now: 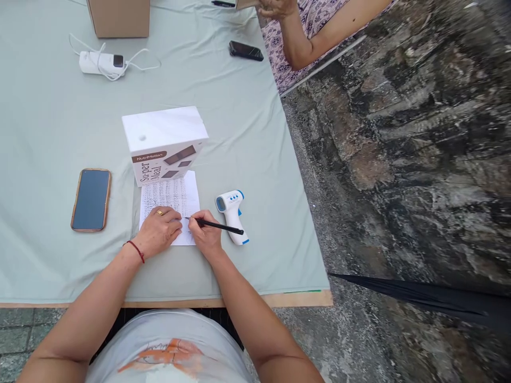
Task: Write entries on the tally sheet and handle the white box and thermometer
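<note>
White paper (167, 192), thin, flat and covered in small dark rows of marks, lies beneath the fingers of both hands. The left hand (160, 232), with a smooth gold-coloured ring (159, 213) and a red cord (136, 251) round its wrist, rests on the sheet, its fingers loosely bent and gripping nothing. The right hand's (205, 236) fingers are pinched round a slim black pen (223, 227), its tip pointing toward the left fingers and its straight barrel slanting out to the right, across the view of a rounded white plastic thermometer (231, 210) with blue trim just beside that hand. Ahead of the fingers a crisp-edged, glossy white box (165, 127) with brown print stands at the sheet's far edge; whether it sits on the paper cannot be told. Well left of the left fingers lies a phone (91, 199), dark and glassy in a brown-edged case. Softly wrinkled pale green cloth (43, 175) spreads under everything.
</note>
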`<state>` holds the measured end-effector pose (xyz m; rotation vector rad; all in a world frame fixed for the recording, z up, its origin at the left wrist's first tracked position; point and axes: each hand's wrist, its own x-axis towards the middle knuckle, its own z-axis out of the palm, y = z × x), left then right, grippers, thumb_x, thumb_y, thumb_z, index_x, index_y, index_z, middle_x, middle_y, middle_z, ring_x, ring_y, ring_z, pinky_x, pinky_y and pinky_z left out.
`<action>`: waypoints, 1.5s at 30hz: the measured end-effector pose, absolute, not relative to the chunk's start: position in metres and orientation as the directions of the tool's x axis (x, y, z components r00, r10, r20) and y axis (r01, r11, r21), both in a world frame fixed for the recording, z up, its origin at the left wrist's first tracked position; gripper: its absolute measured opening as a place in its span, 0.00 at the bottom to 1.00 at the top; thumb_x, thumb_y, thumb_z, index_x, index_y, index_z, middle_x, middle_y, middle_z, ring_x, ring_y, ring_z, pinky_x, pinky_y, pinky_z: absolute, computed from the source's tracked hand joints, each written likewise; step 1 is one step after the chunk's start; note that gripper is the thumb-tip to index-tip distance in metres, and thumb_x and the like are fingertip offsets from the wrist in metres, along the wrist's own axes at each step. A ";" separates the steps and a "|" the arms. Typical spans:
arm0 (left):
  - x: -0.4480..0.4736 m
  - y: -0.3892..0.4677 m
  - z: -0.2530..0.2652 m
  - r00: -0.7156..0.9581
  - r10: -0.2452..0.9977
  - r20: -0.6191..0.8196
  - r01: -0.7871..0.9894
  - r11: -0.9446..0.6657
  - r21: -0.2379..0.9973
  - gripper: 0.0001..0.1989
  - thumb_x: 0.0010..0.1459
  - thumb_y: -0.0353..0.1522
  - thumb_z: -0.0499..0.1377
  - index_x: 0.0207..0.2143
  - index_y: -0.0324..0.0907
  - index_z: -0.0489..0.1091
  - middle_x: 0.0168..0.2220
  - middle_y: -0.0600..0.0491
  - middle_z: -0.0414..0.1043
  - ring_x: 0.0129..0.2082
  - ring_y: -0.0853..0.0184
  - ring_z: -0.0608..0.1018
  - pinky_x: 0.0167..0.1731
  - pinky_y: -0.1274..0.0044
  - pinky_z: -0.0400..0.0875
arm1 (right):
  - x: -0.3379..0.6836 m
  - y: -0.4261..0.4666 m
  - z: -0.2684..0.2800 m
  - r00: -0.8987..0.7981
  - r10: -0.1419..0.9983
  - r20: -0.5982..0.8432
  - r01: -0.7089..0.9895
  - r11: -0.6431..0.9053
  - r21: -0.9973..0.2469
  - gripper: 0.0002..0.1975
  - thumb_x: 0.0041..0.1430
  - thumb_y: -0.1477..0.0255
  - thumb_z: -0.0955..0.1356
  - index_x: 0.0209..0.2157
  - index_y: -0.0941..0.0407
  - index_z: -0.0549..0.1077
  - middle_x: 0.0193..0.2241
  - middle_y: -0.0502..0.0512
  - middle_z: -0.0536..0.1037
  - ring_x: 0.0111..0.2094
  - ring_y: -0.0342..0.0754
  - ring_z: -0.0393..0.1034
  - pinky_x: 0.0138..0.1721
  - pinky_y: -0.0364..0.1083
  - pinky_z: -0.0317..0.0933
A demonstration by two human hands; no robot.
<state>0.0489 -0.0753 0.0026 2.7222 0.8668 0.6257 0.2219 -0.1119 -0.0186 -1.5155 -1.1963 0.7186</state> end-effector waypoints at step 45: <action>0.028 -0.053 0.010 -0.098 0.919 0.381 0.492 -0.288 0.821 0.12 0.61 0.40 0.63 0.32 0.43 0.65 0.33 0.53 0.70 0.36 0.65 0.75 0.40 0.69 0.72 | 0.242 -0.103 -0.036 0.268 0.857 0.440 0.603 0.207 -0.770 0.14 0.68 0.66 0.60 0.48 0.52 0.74 0.41 0.57 0.75 0.44 0.52 0.71 0.48 0.54 0.68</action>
